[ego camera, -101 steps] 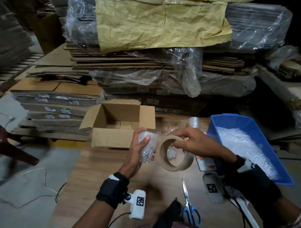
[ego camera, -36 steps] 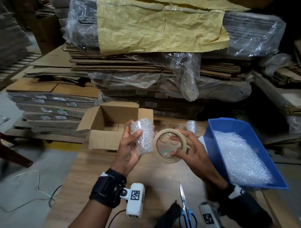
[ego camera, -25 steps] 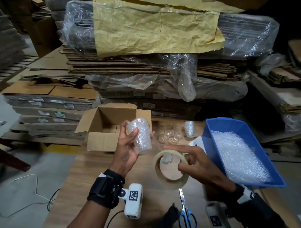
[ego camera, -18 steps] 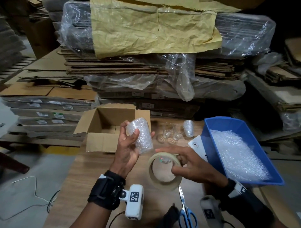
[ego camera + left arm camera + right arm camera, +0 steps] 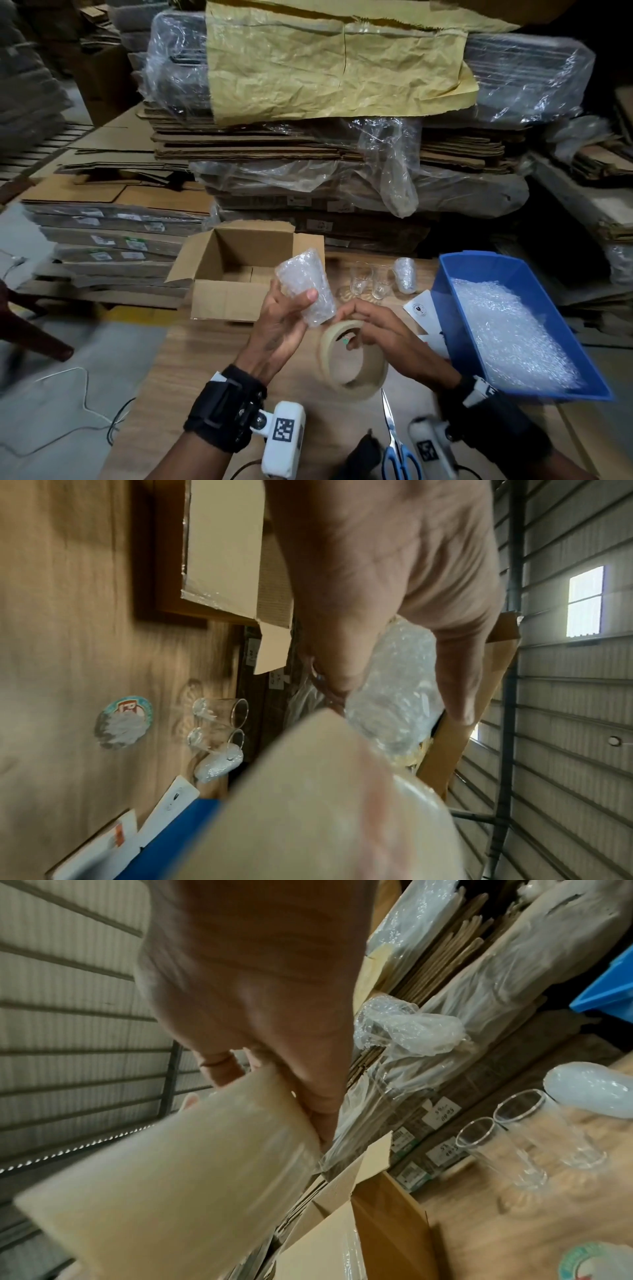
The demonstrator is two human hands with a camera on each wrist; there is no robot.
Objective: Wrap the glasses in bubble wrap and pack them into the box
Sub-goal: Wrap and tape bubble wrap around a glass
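The left hand (image 5: 281,318) gripped a wrapped glass (image 5: 306,291) above the table (image 5: 191,363), in front of the open box (image 5: 239,274), apparently to keep the wrap closed for taping. The right hand (image 5: 376,329) pinched the tape roll (image 5: 349,363) just beside it. Two bare glasses (image 5: 370,281) stood behind, awaiting wrap from the blue bin (image 5: 455,329).
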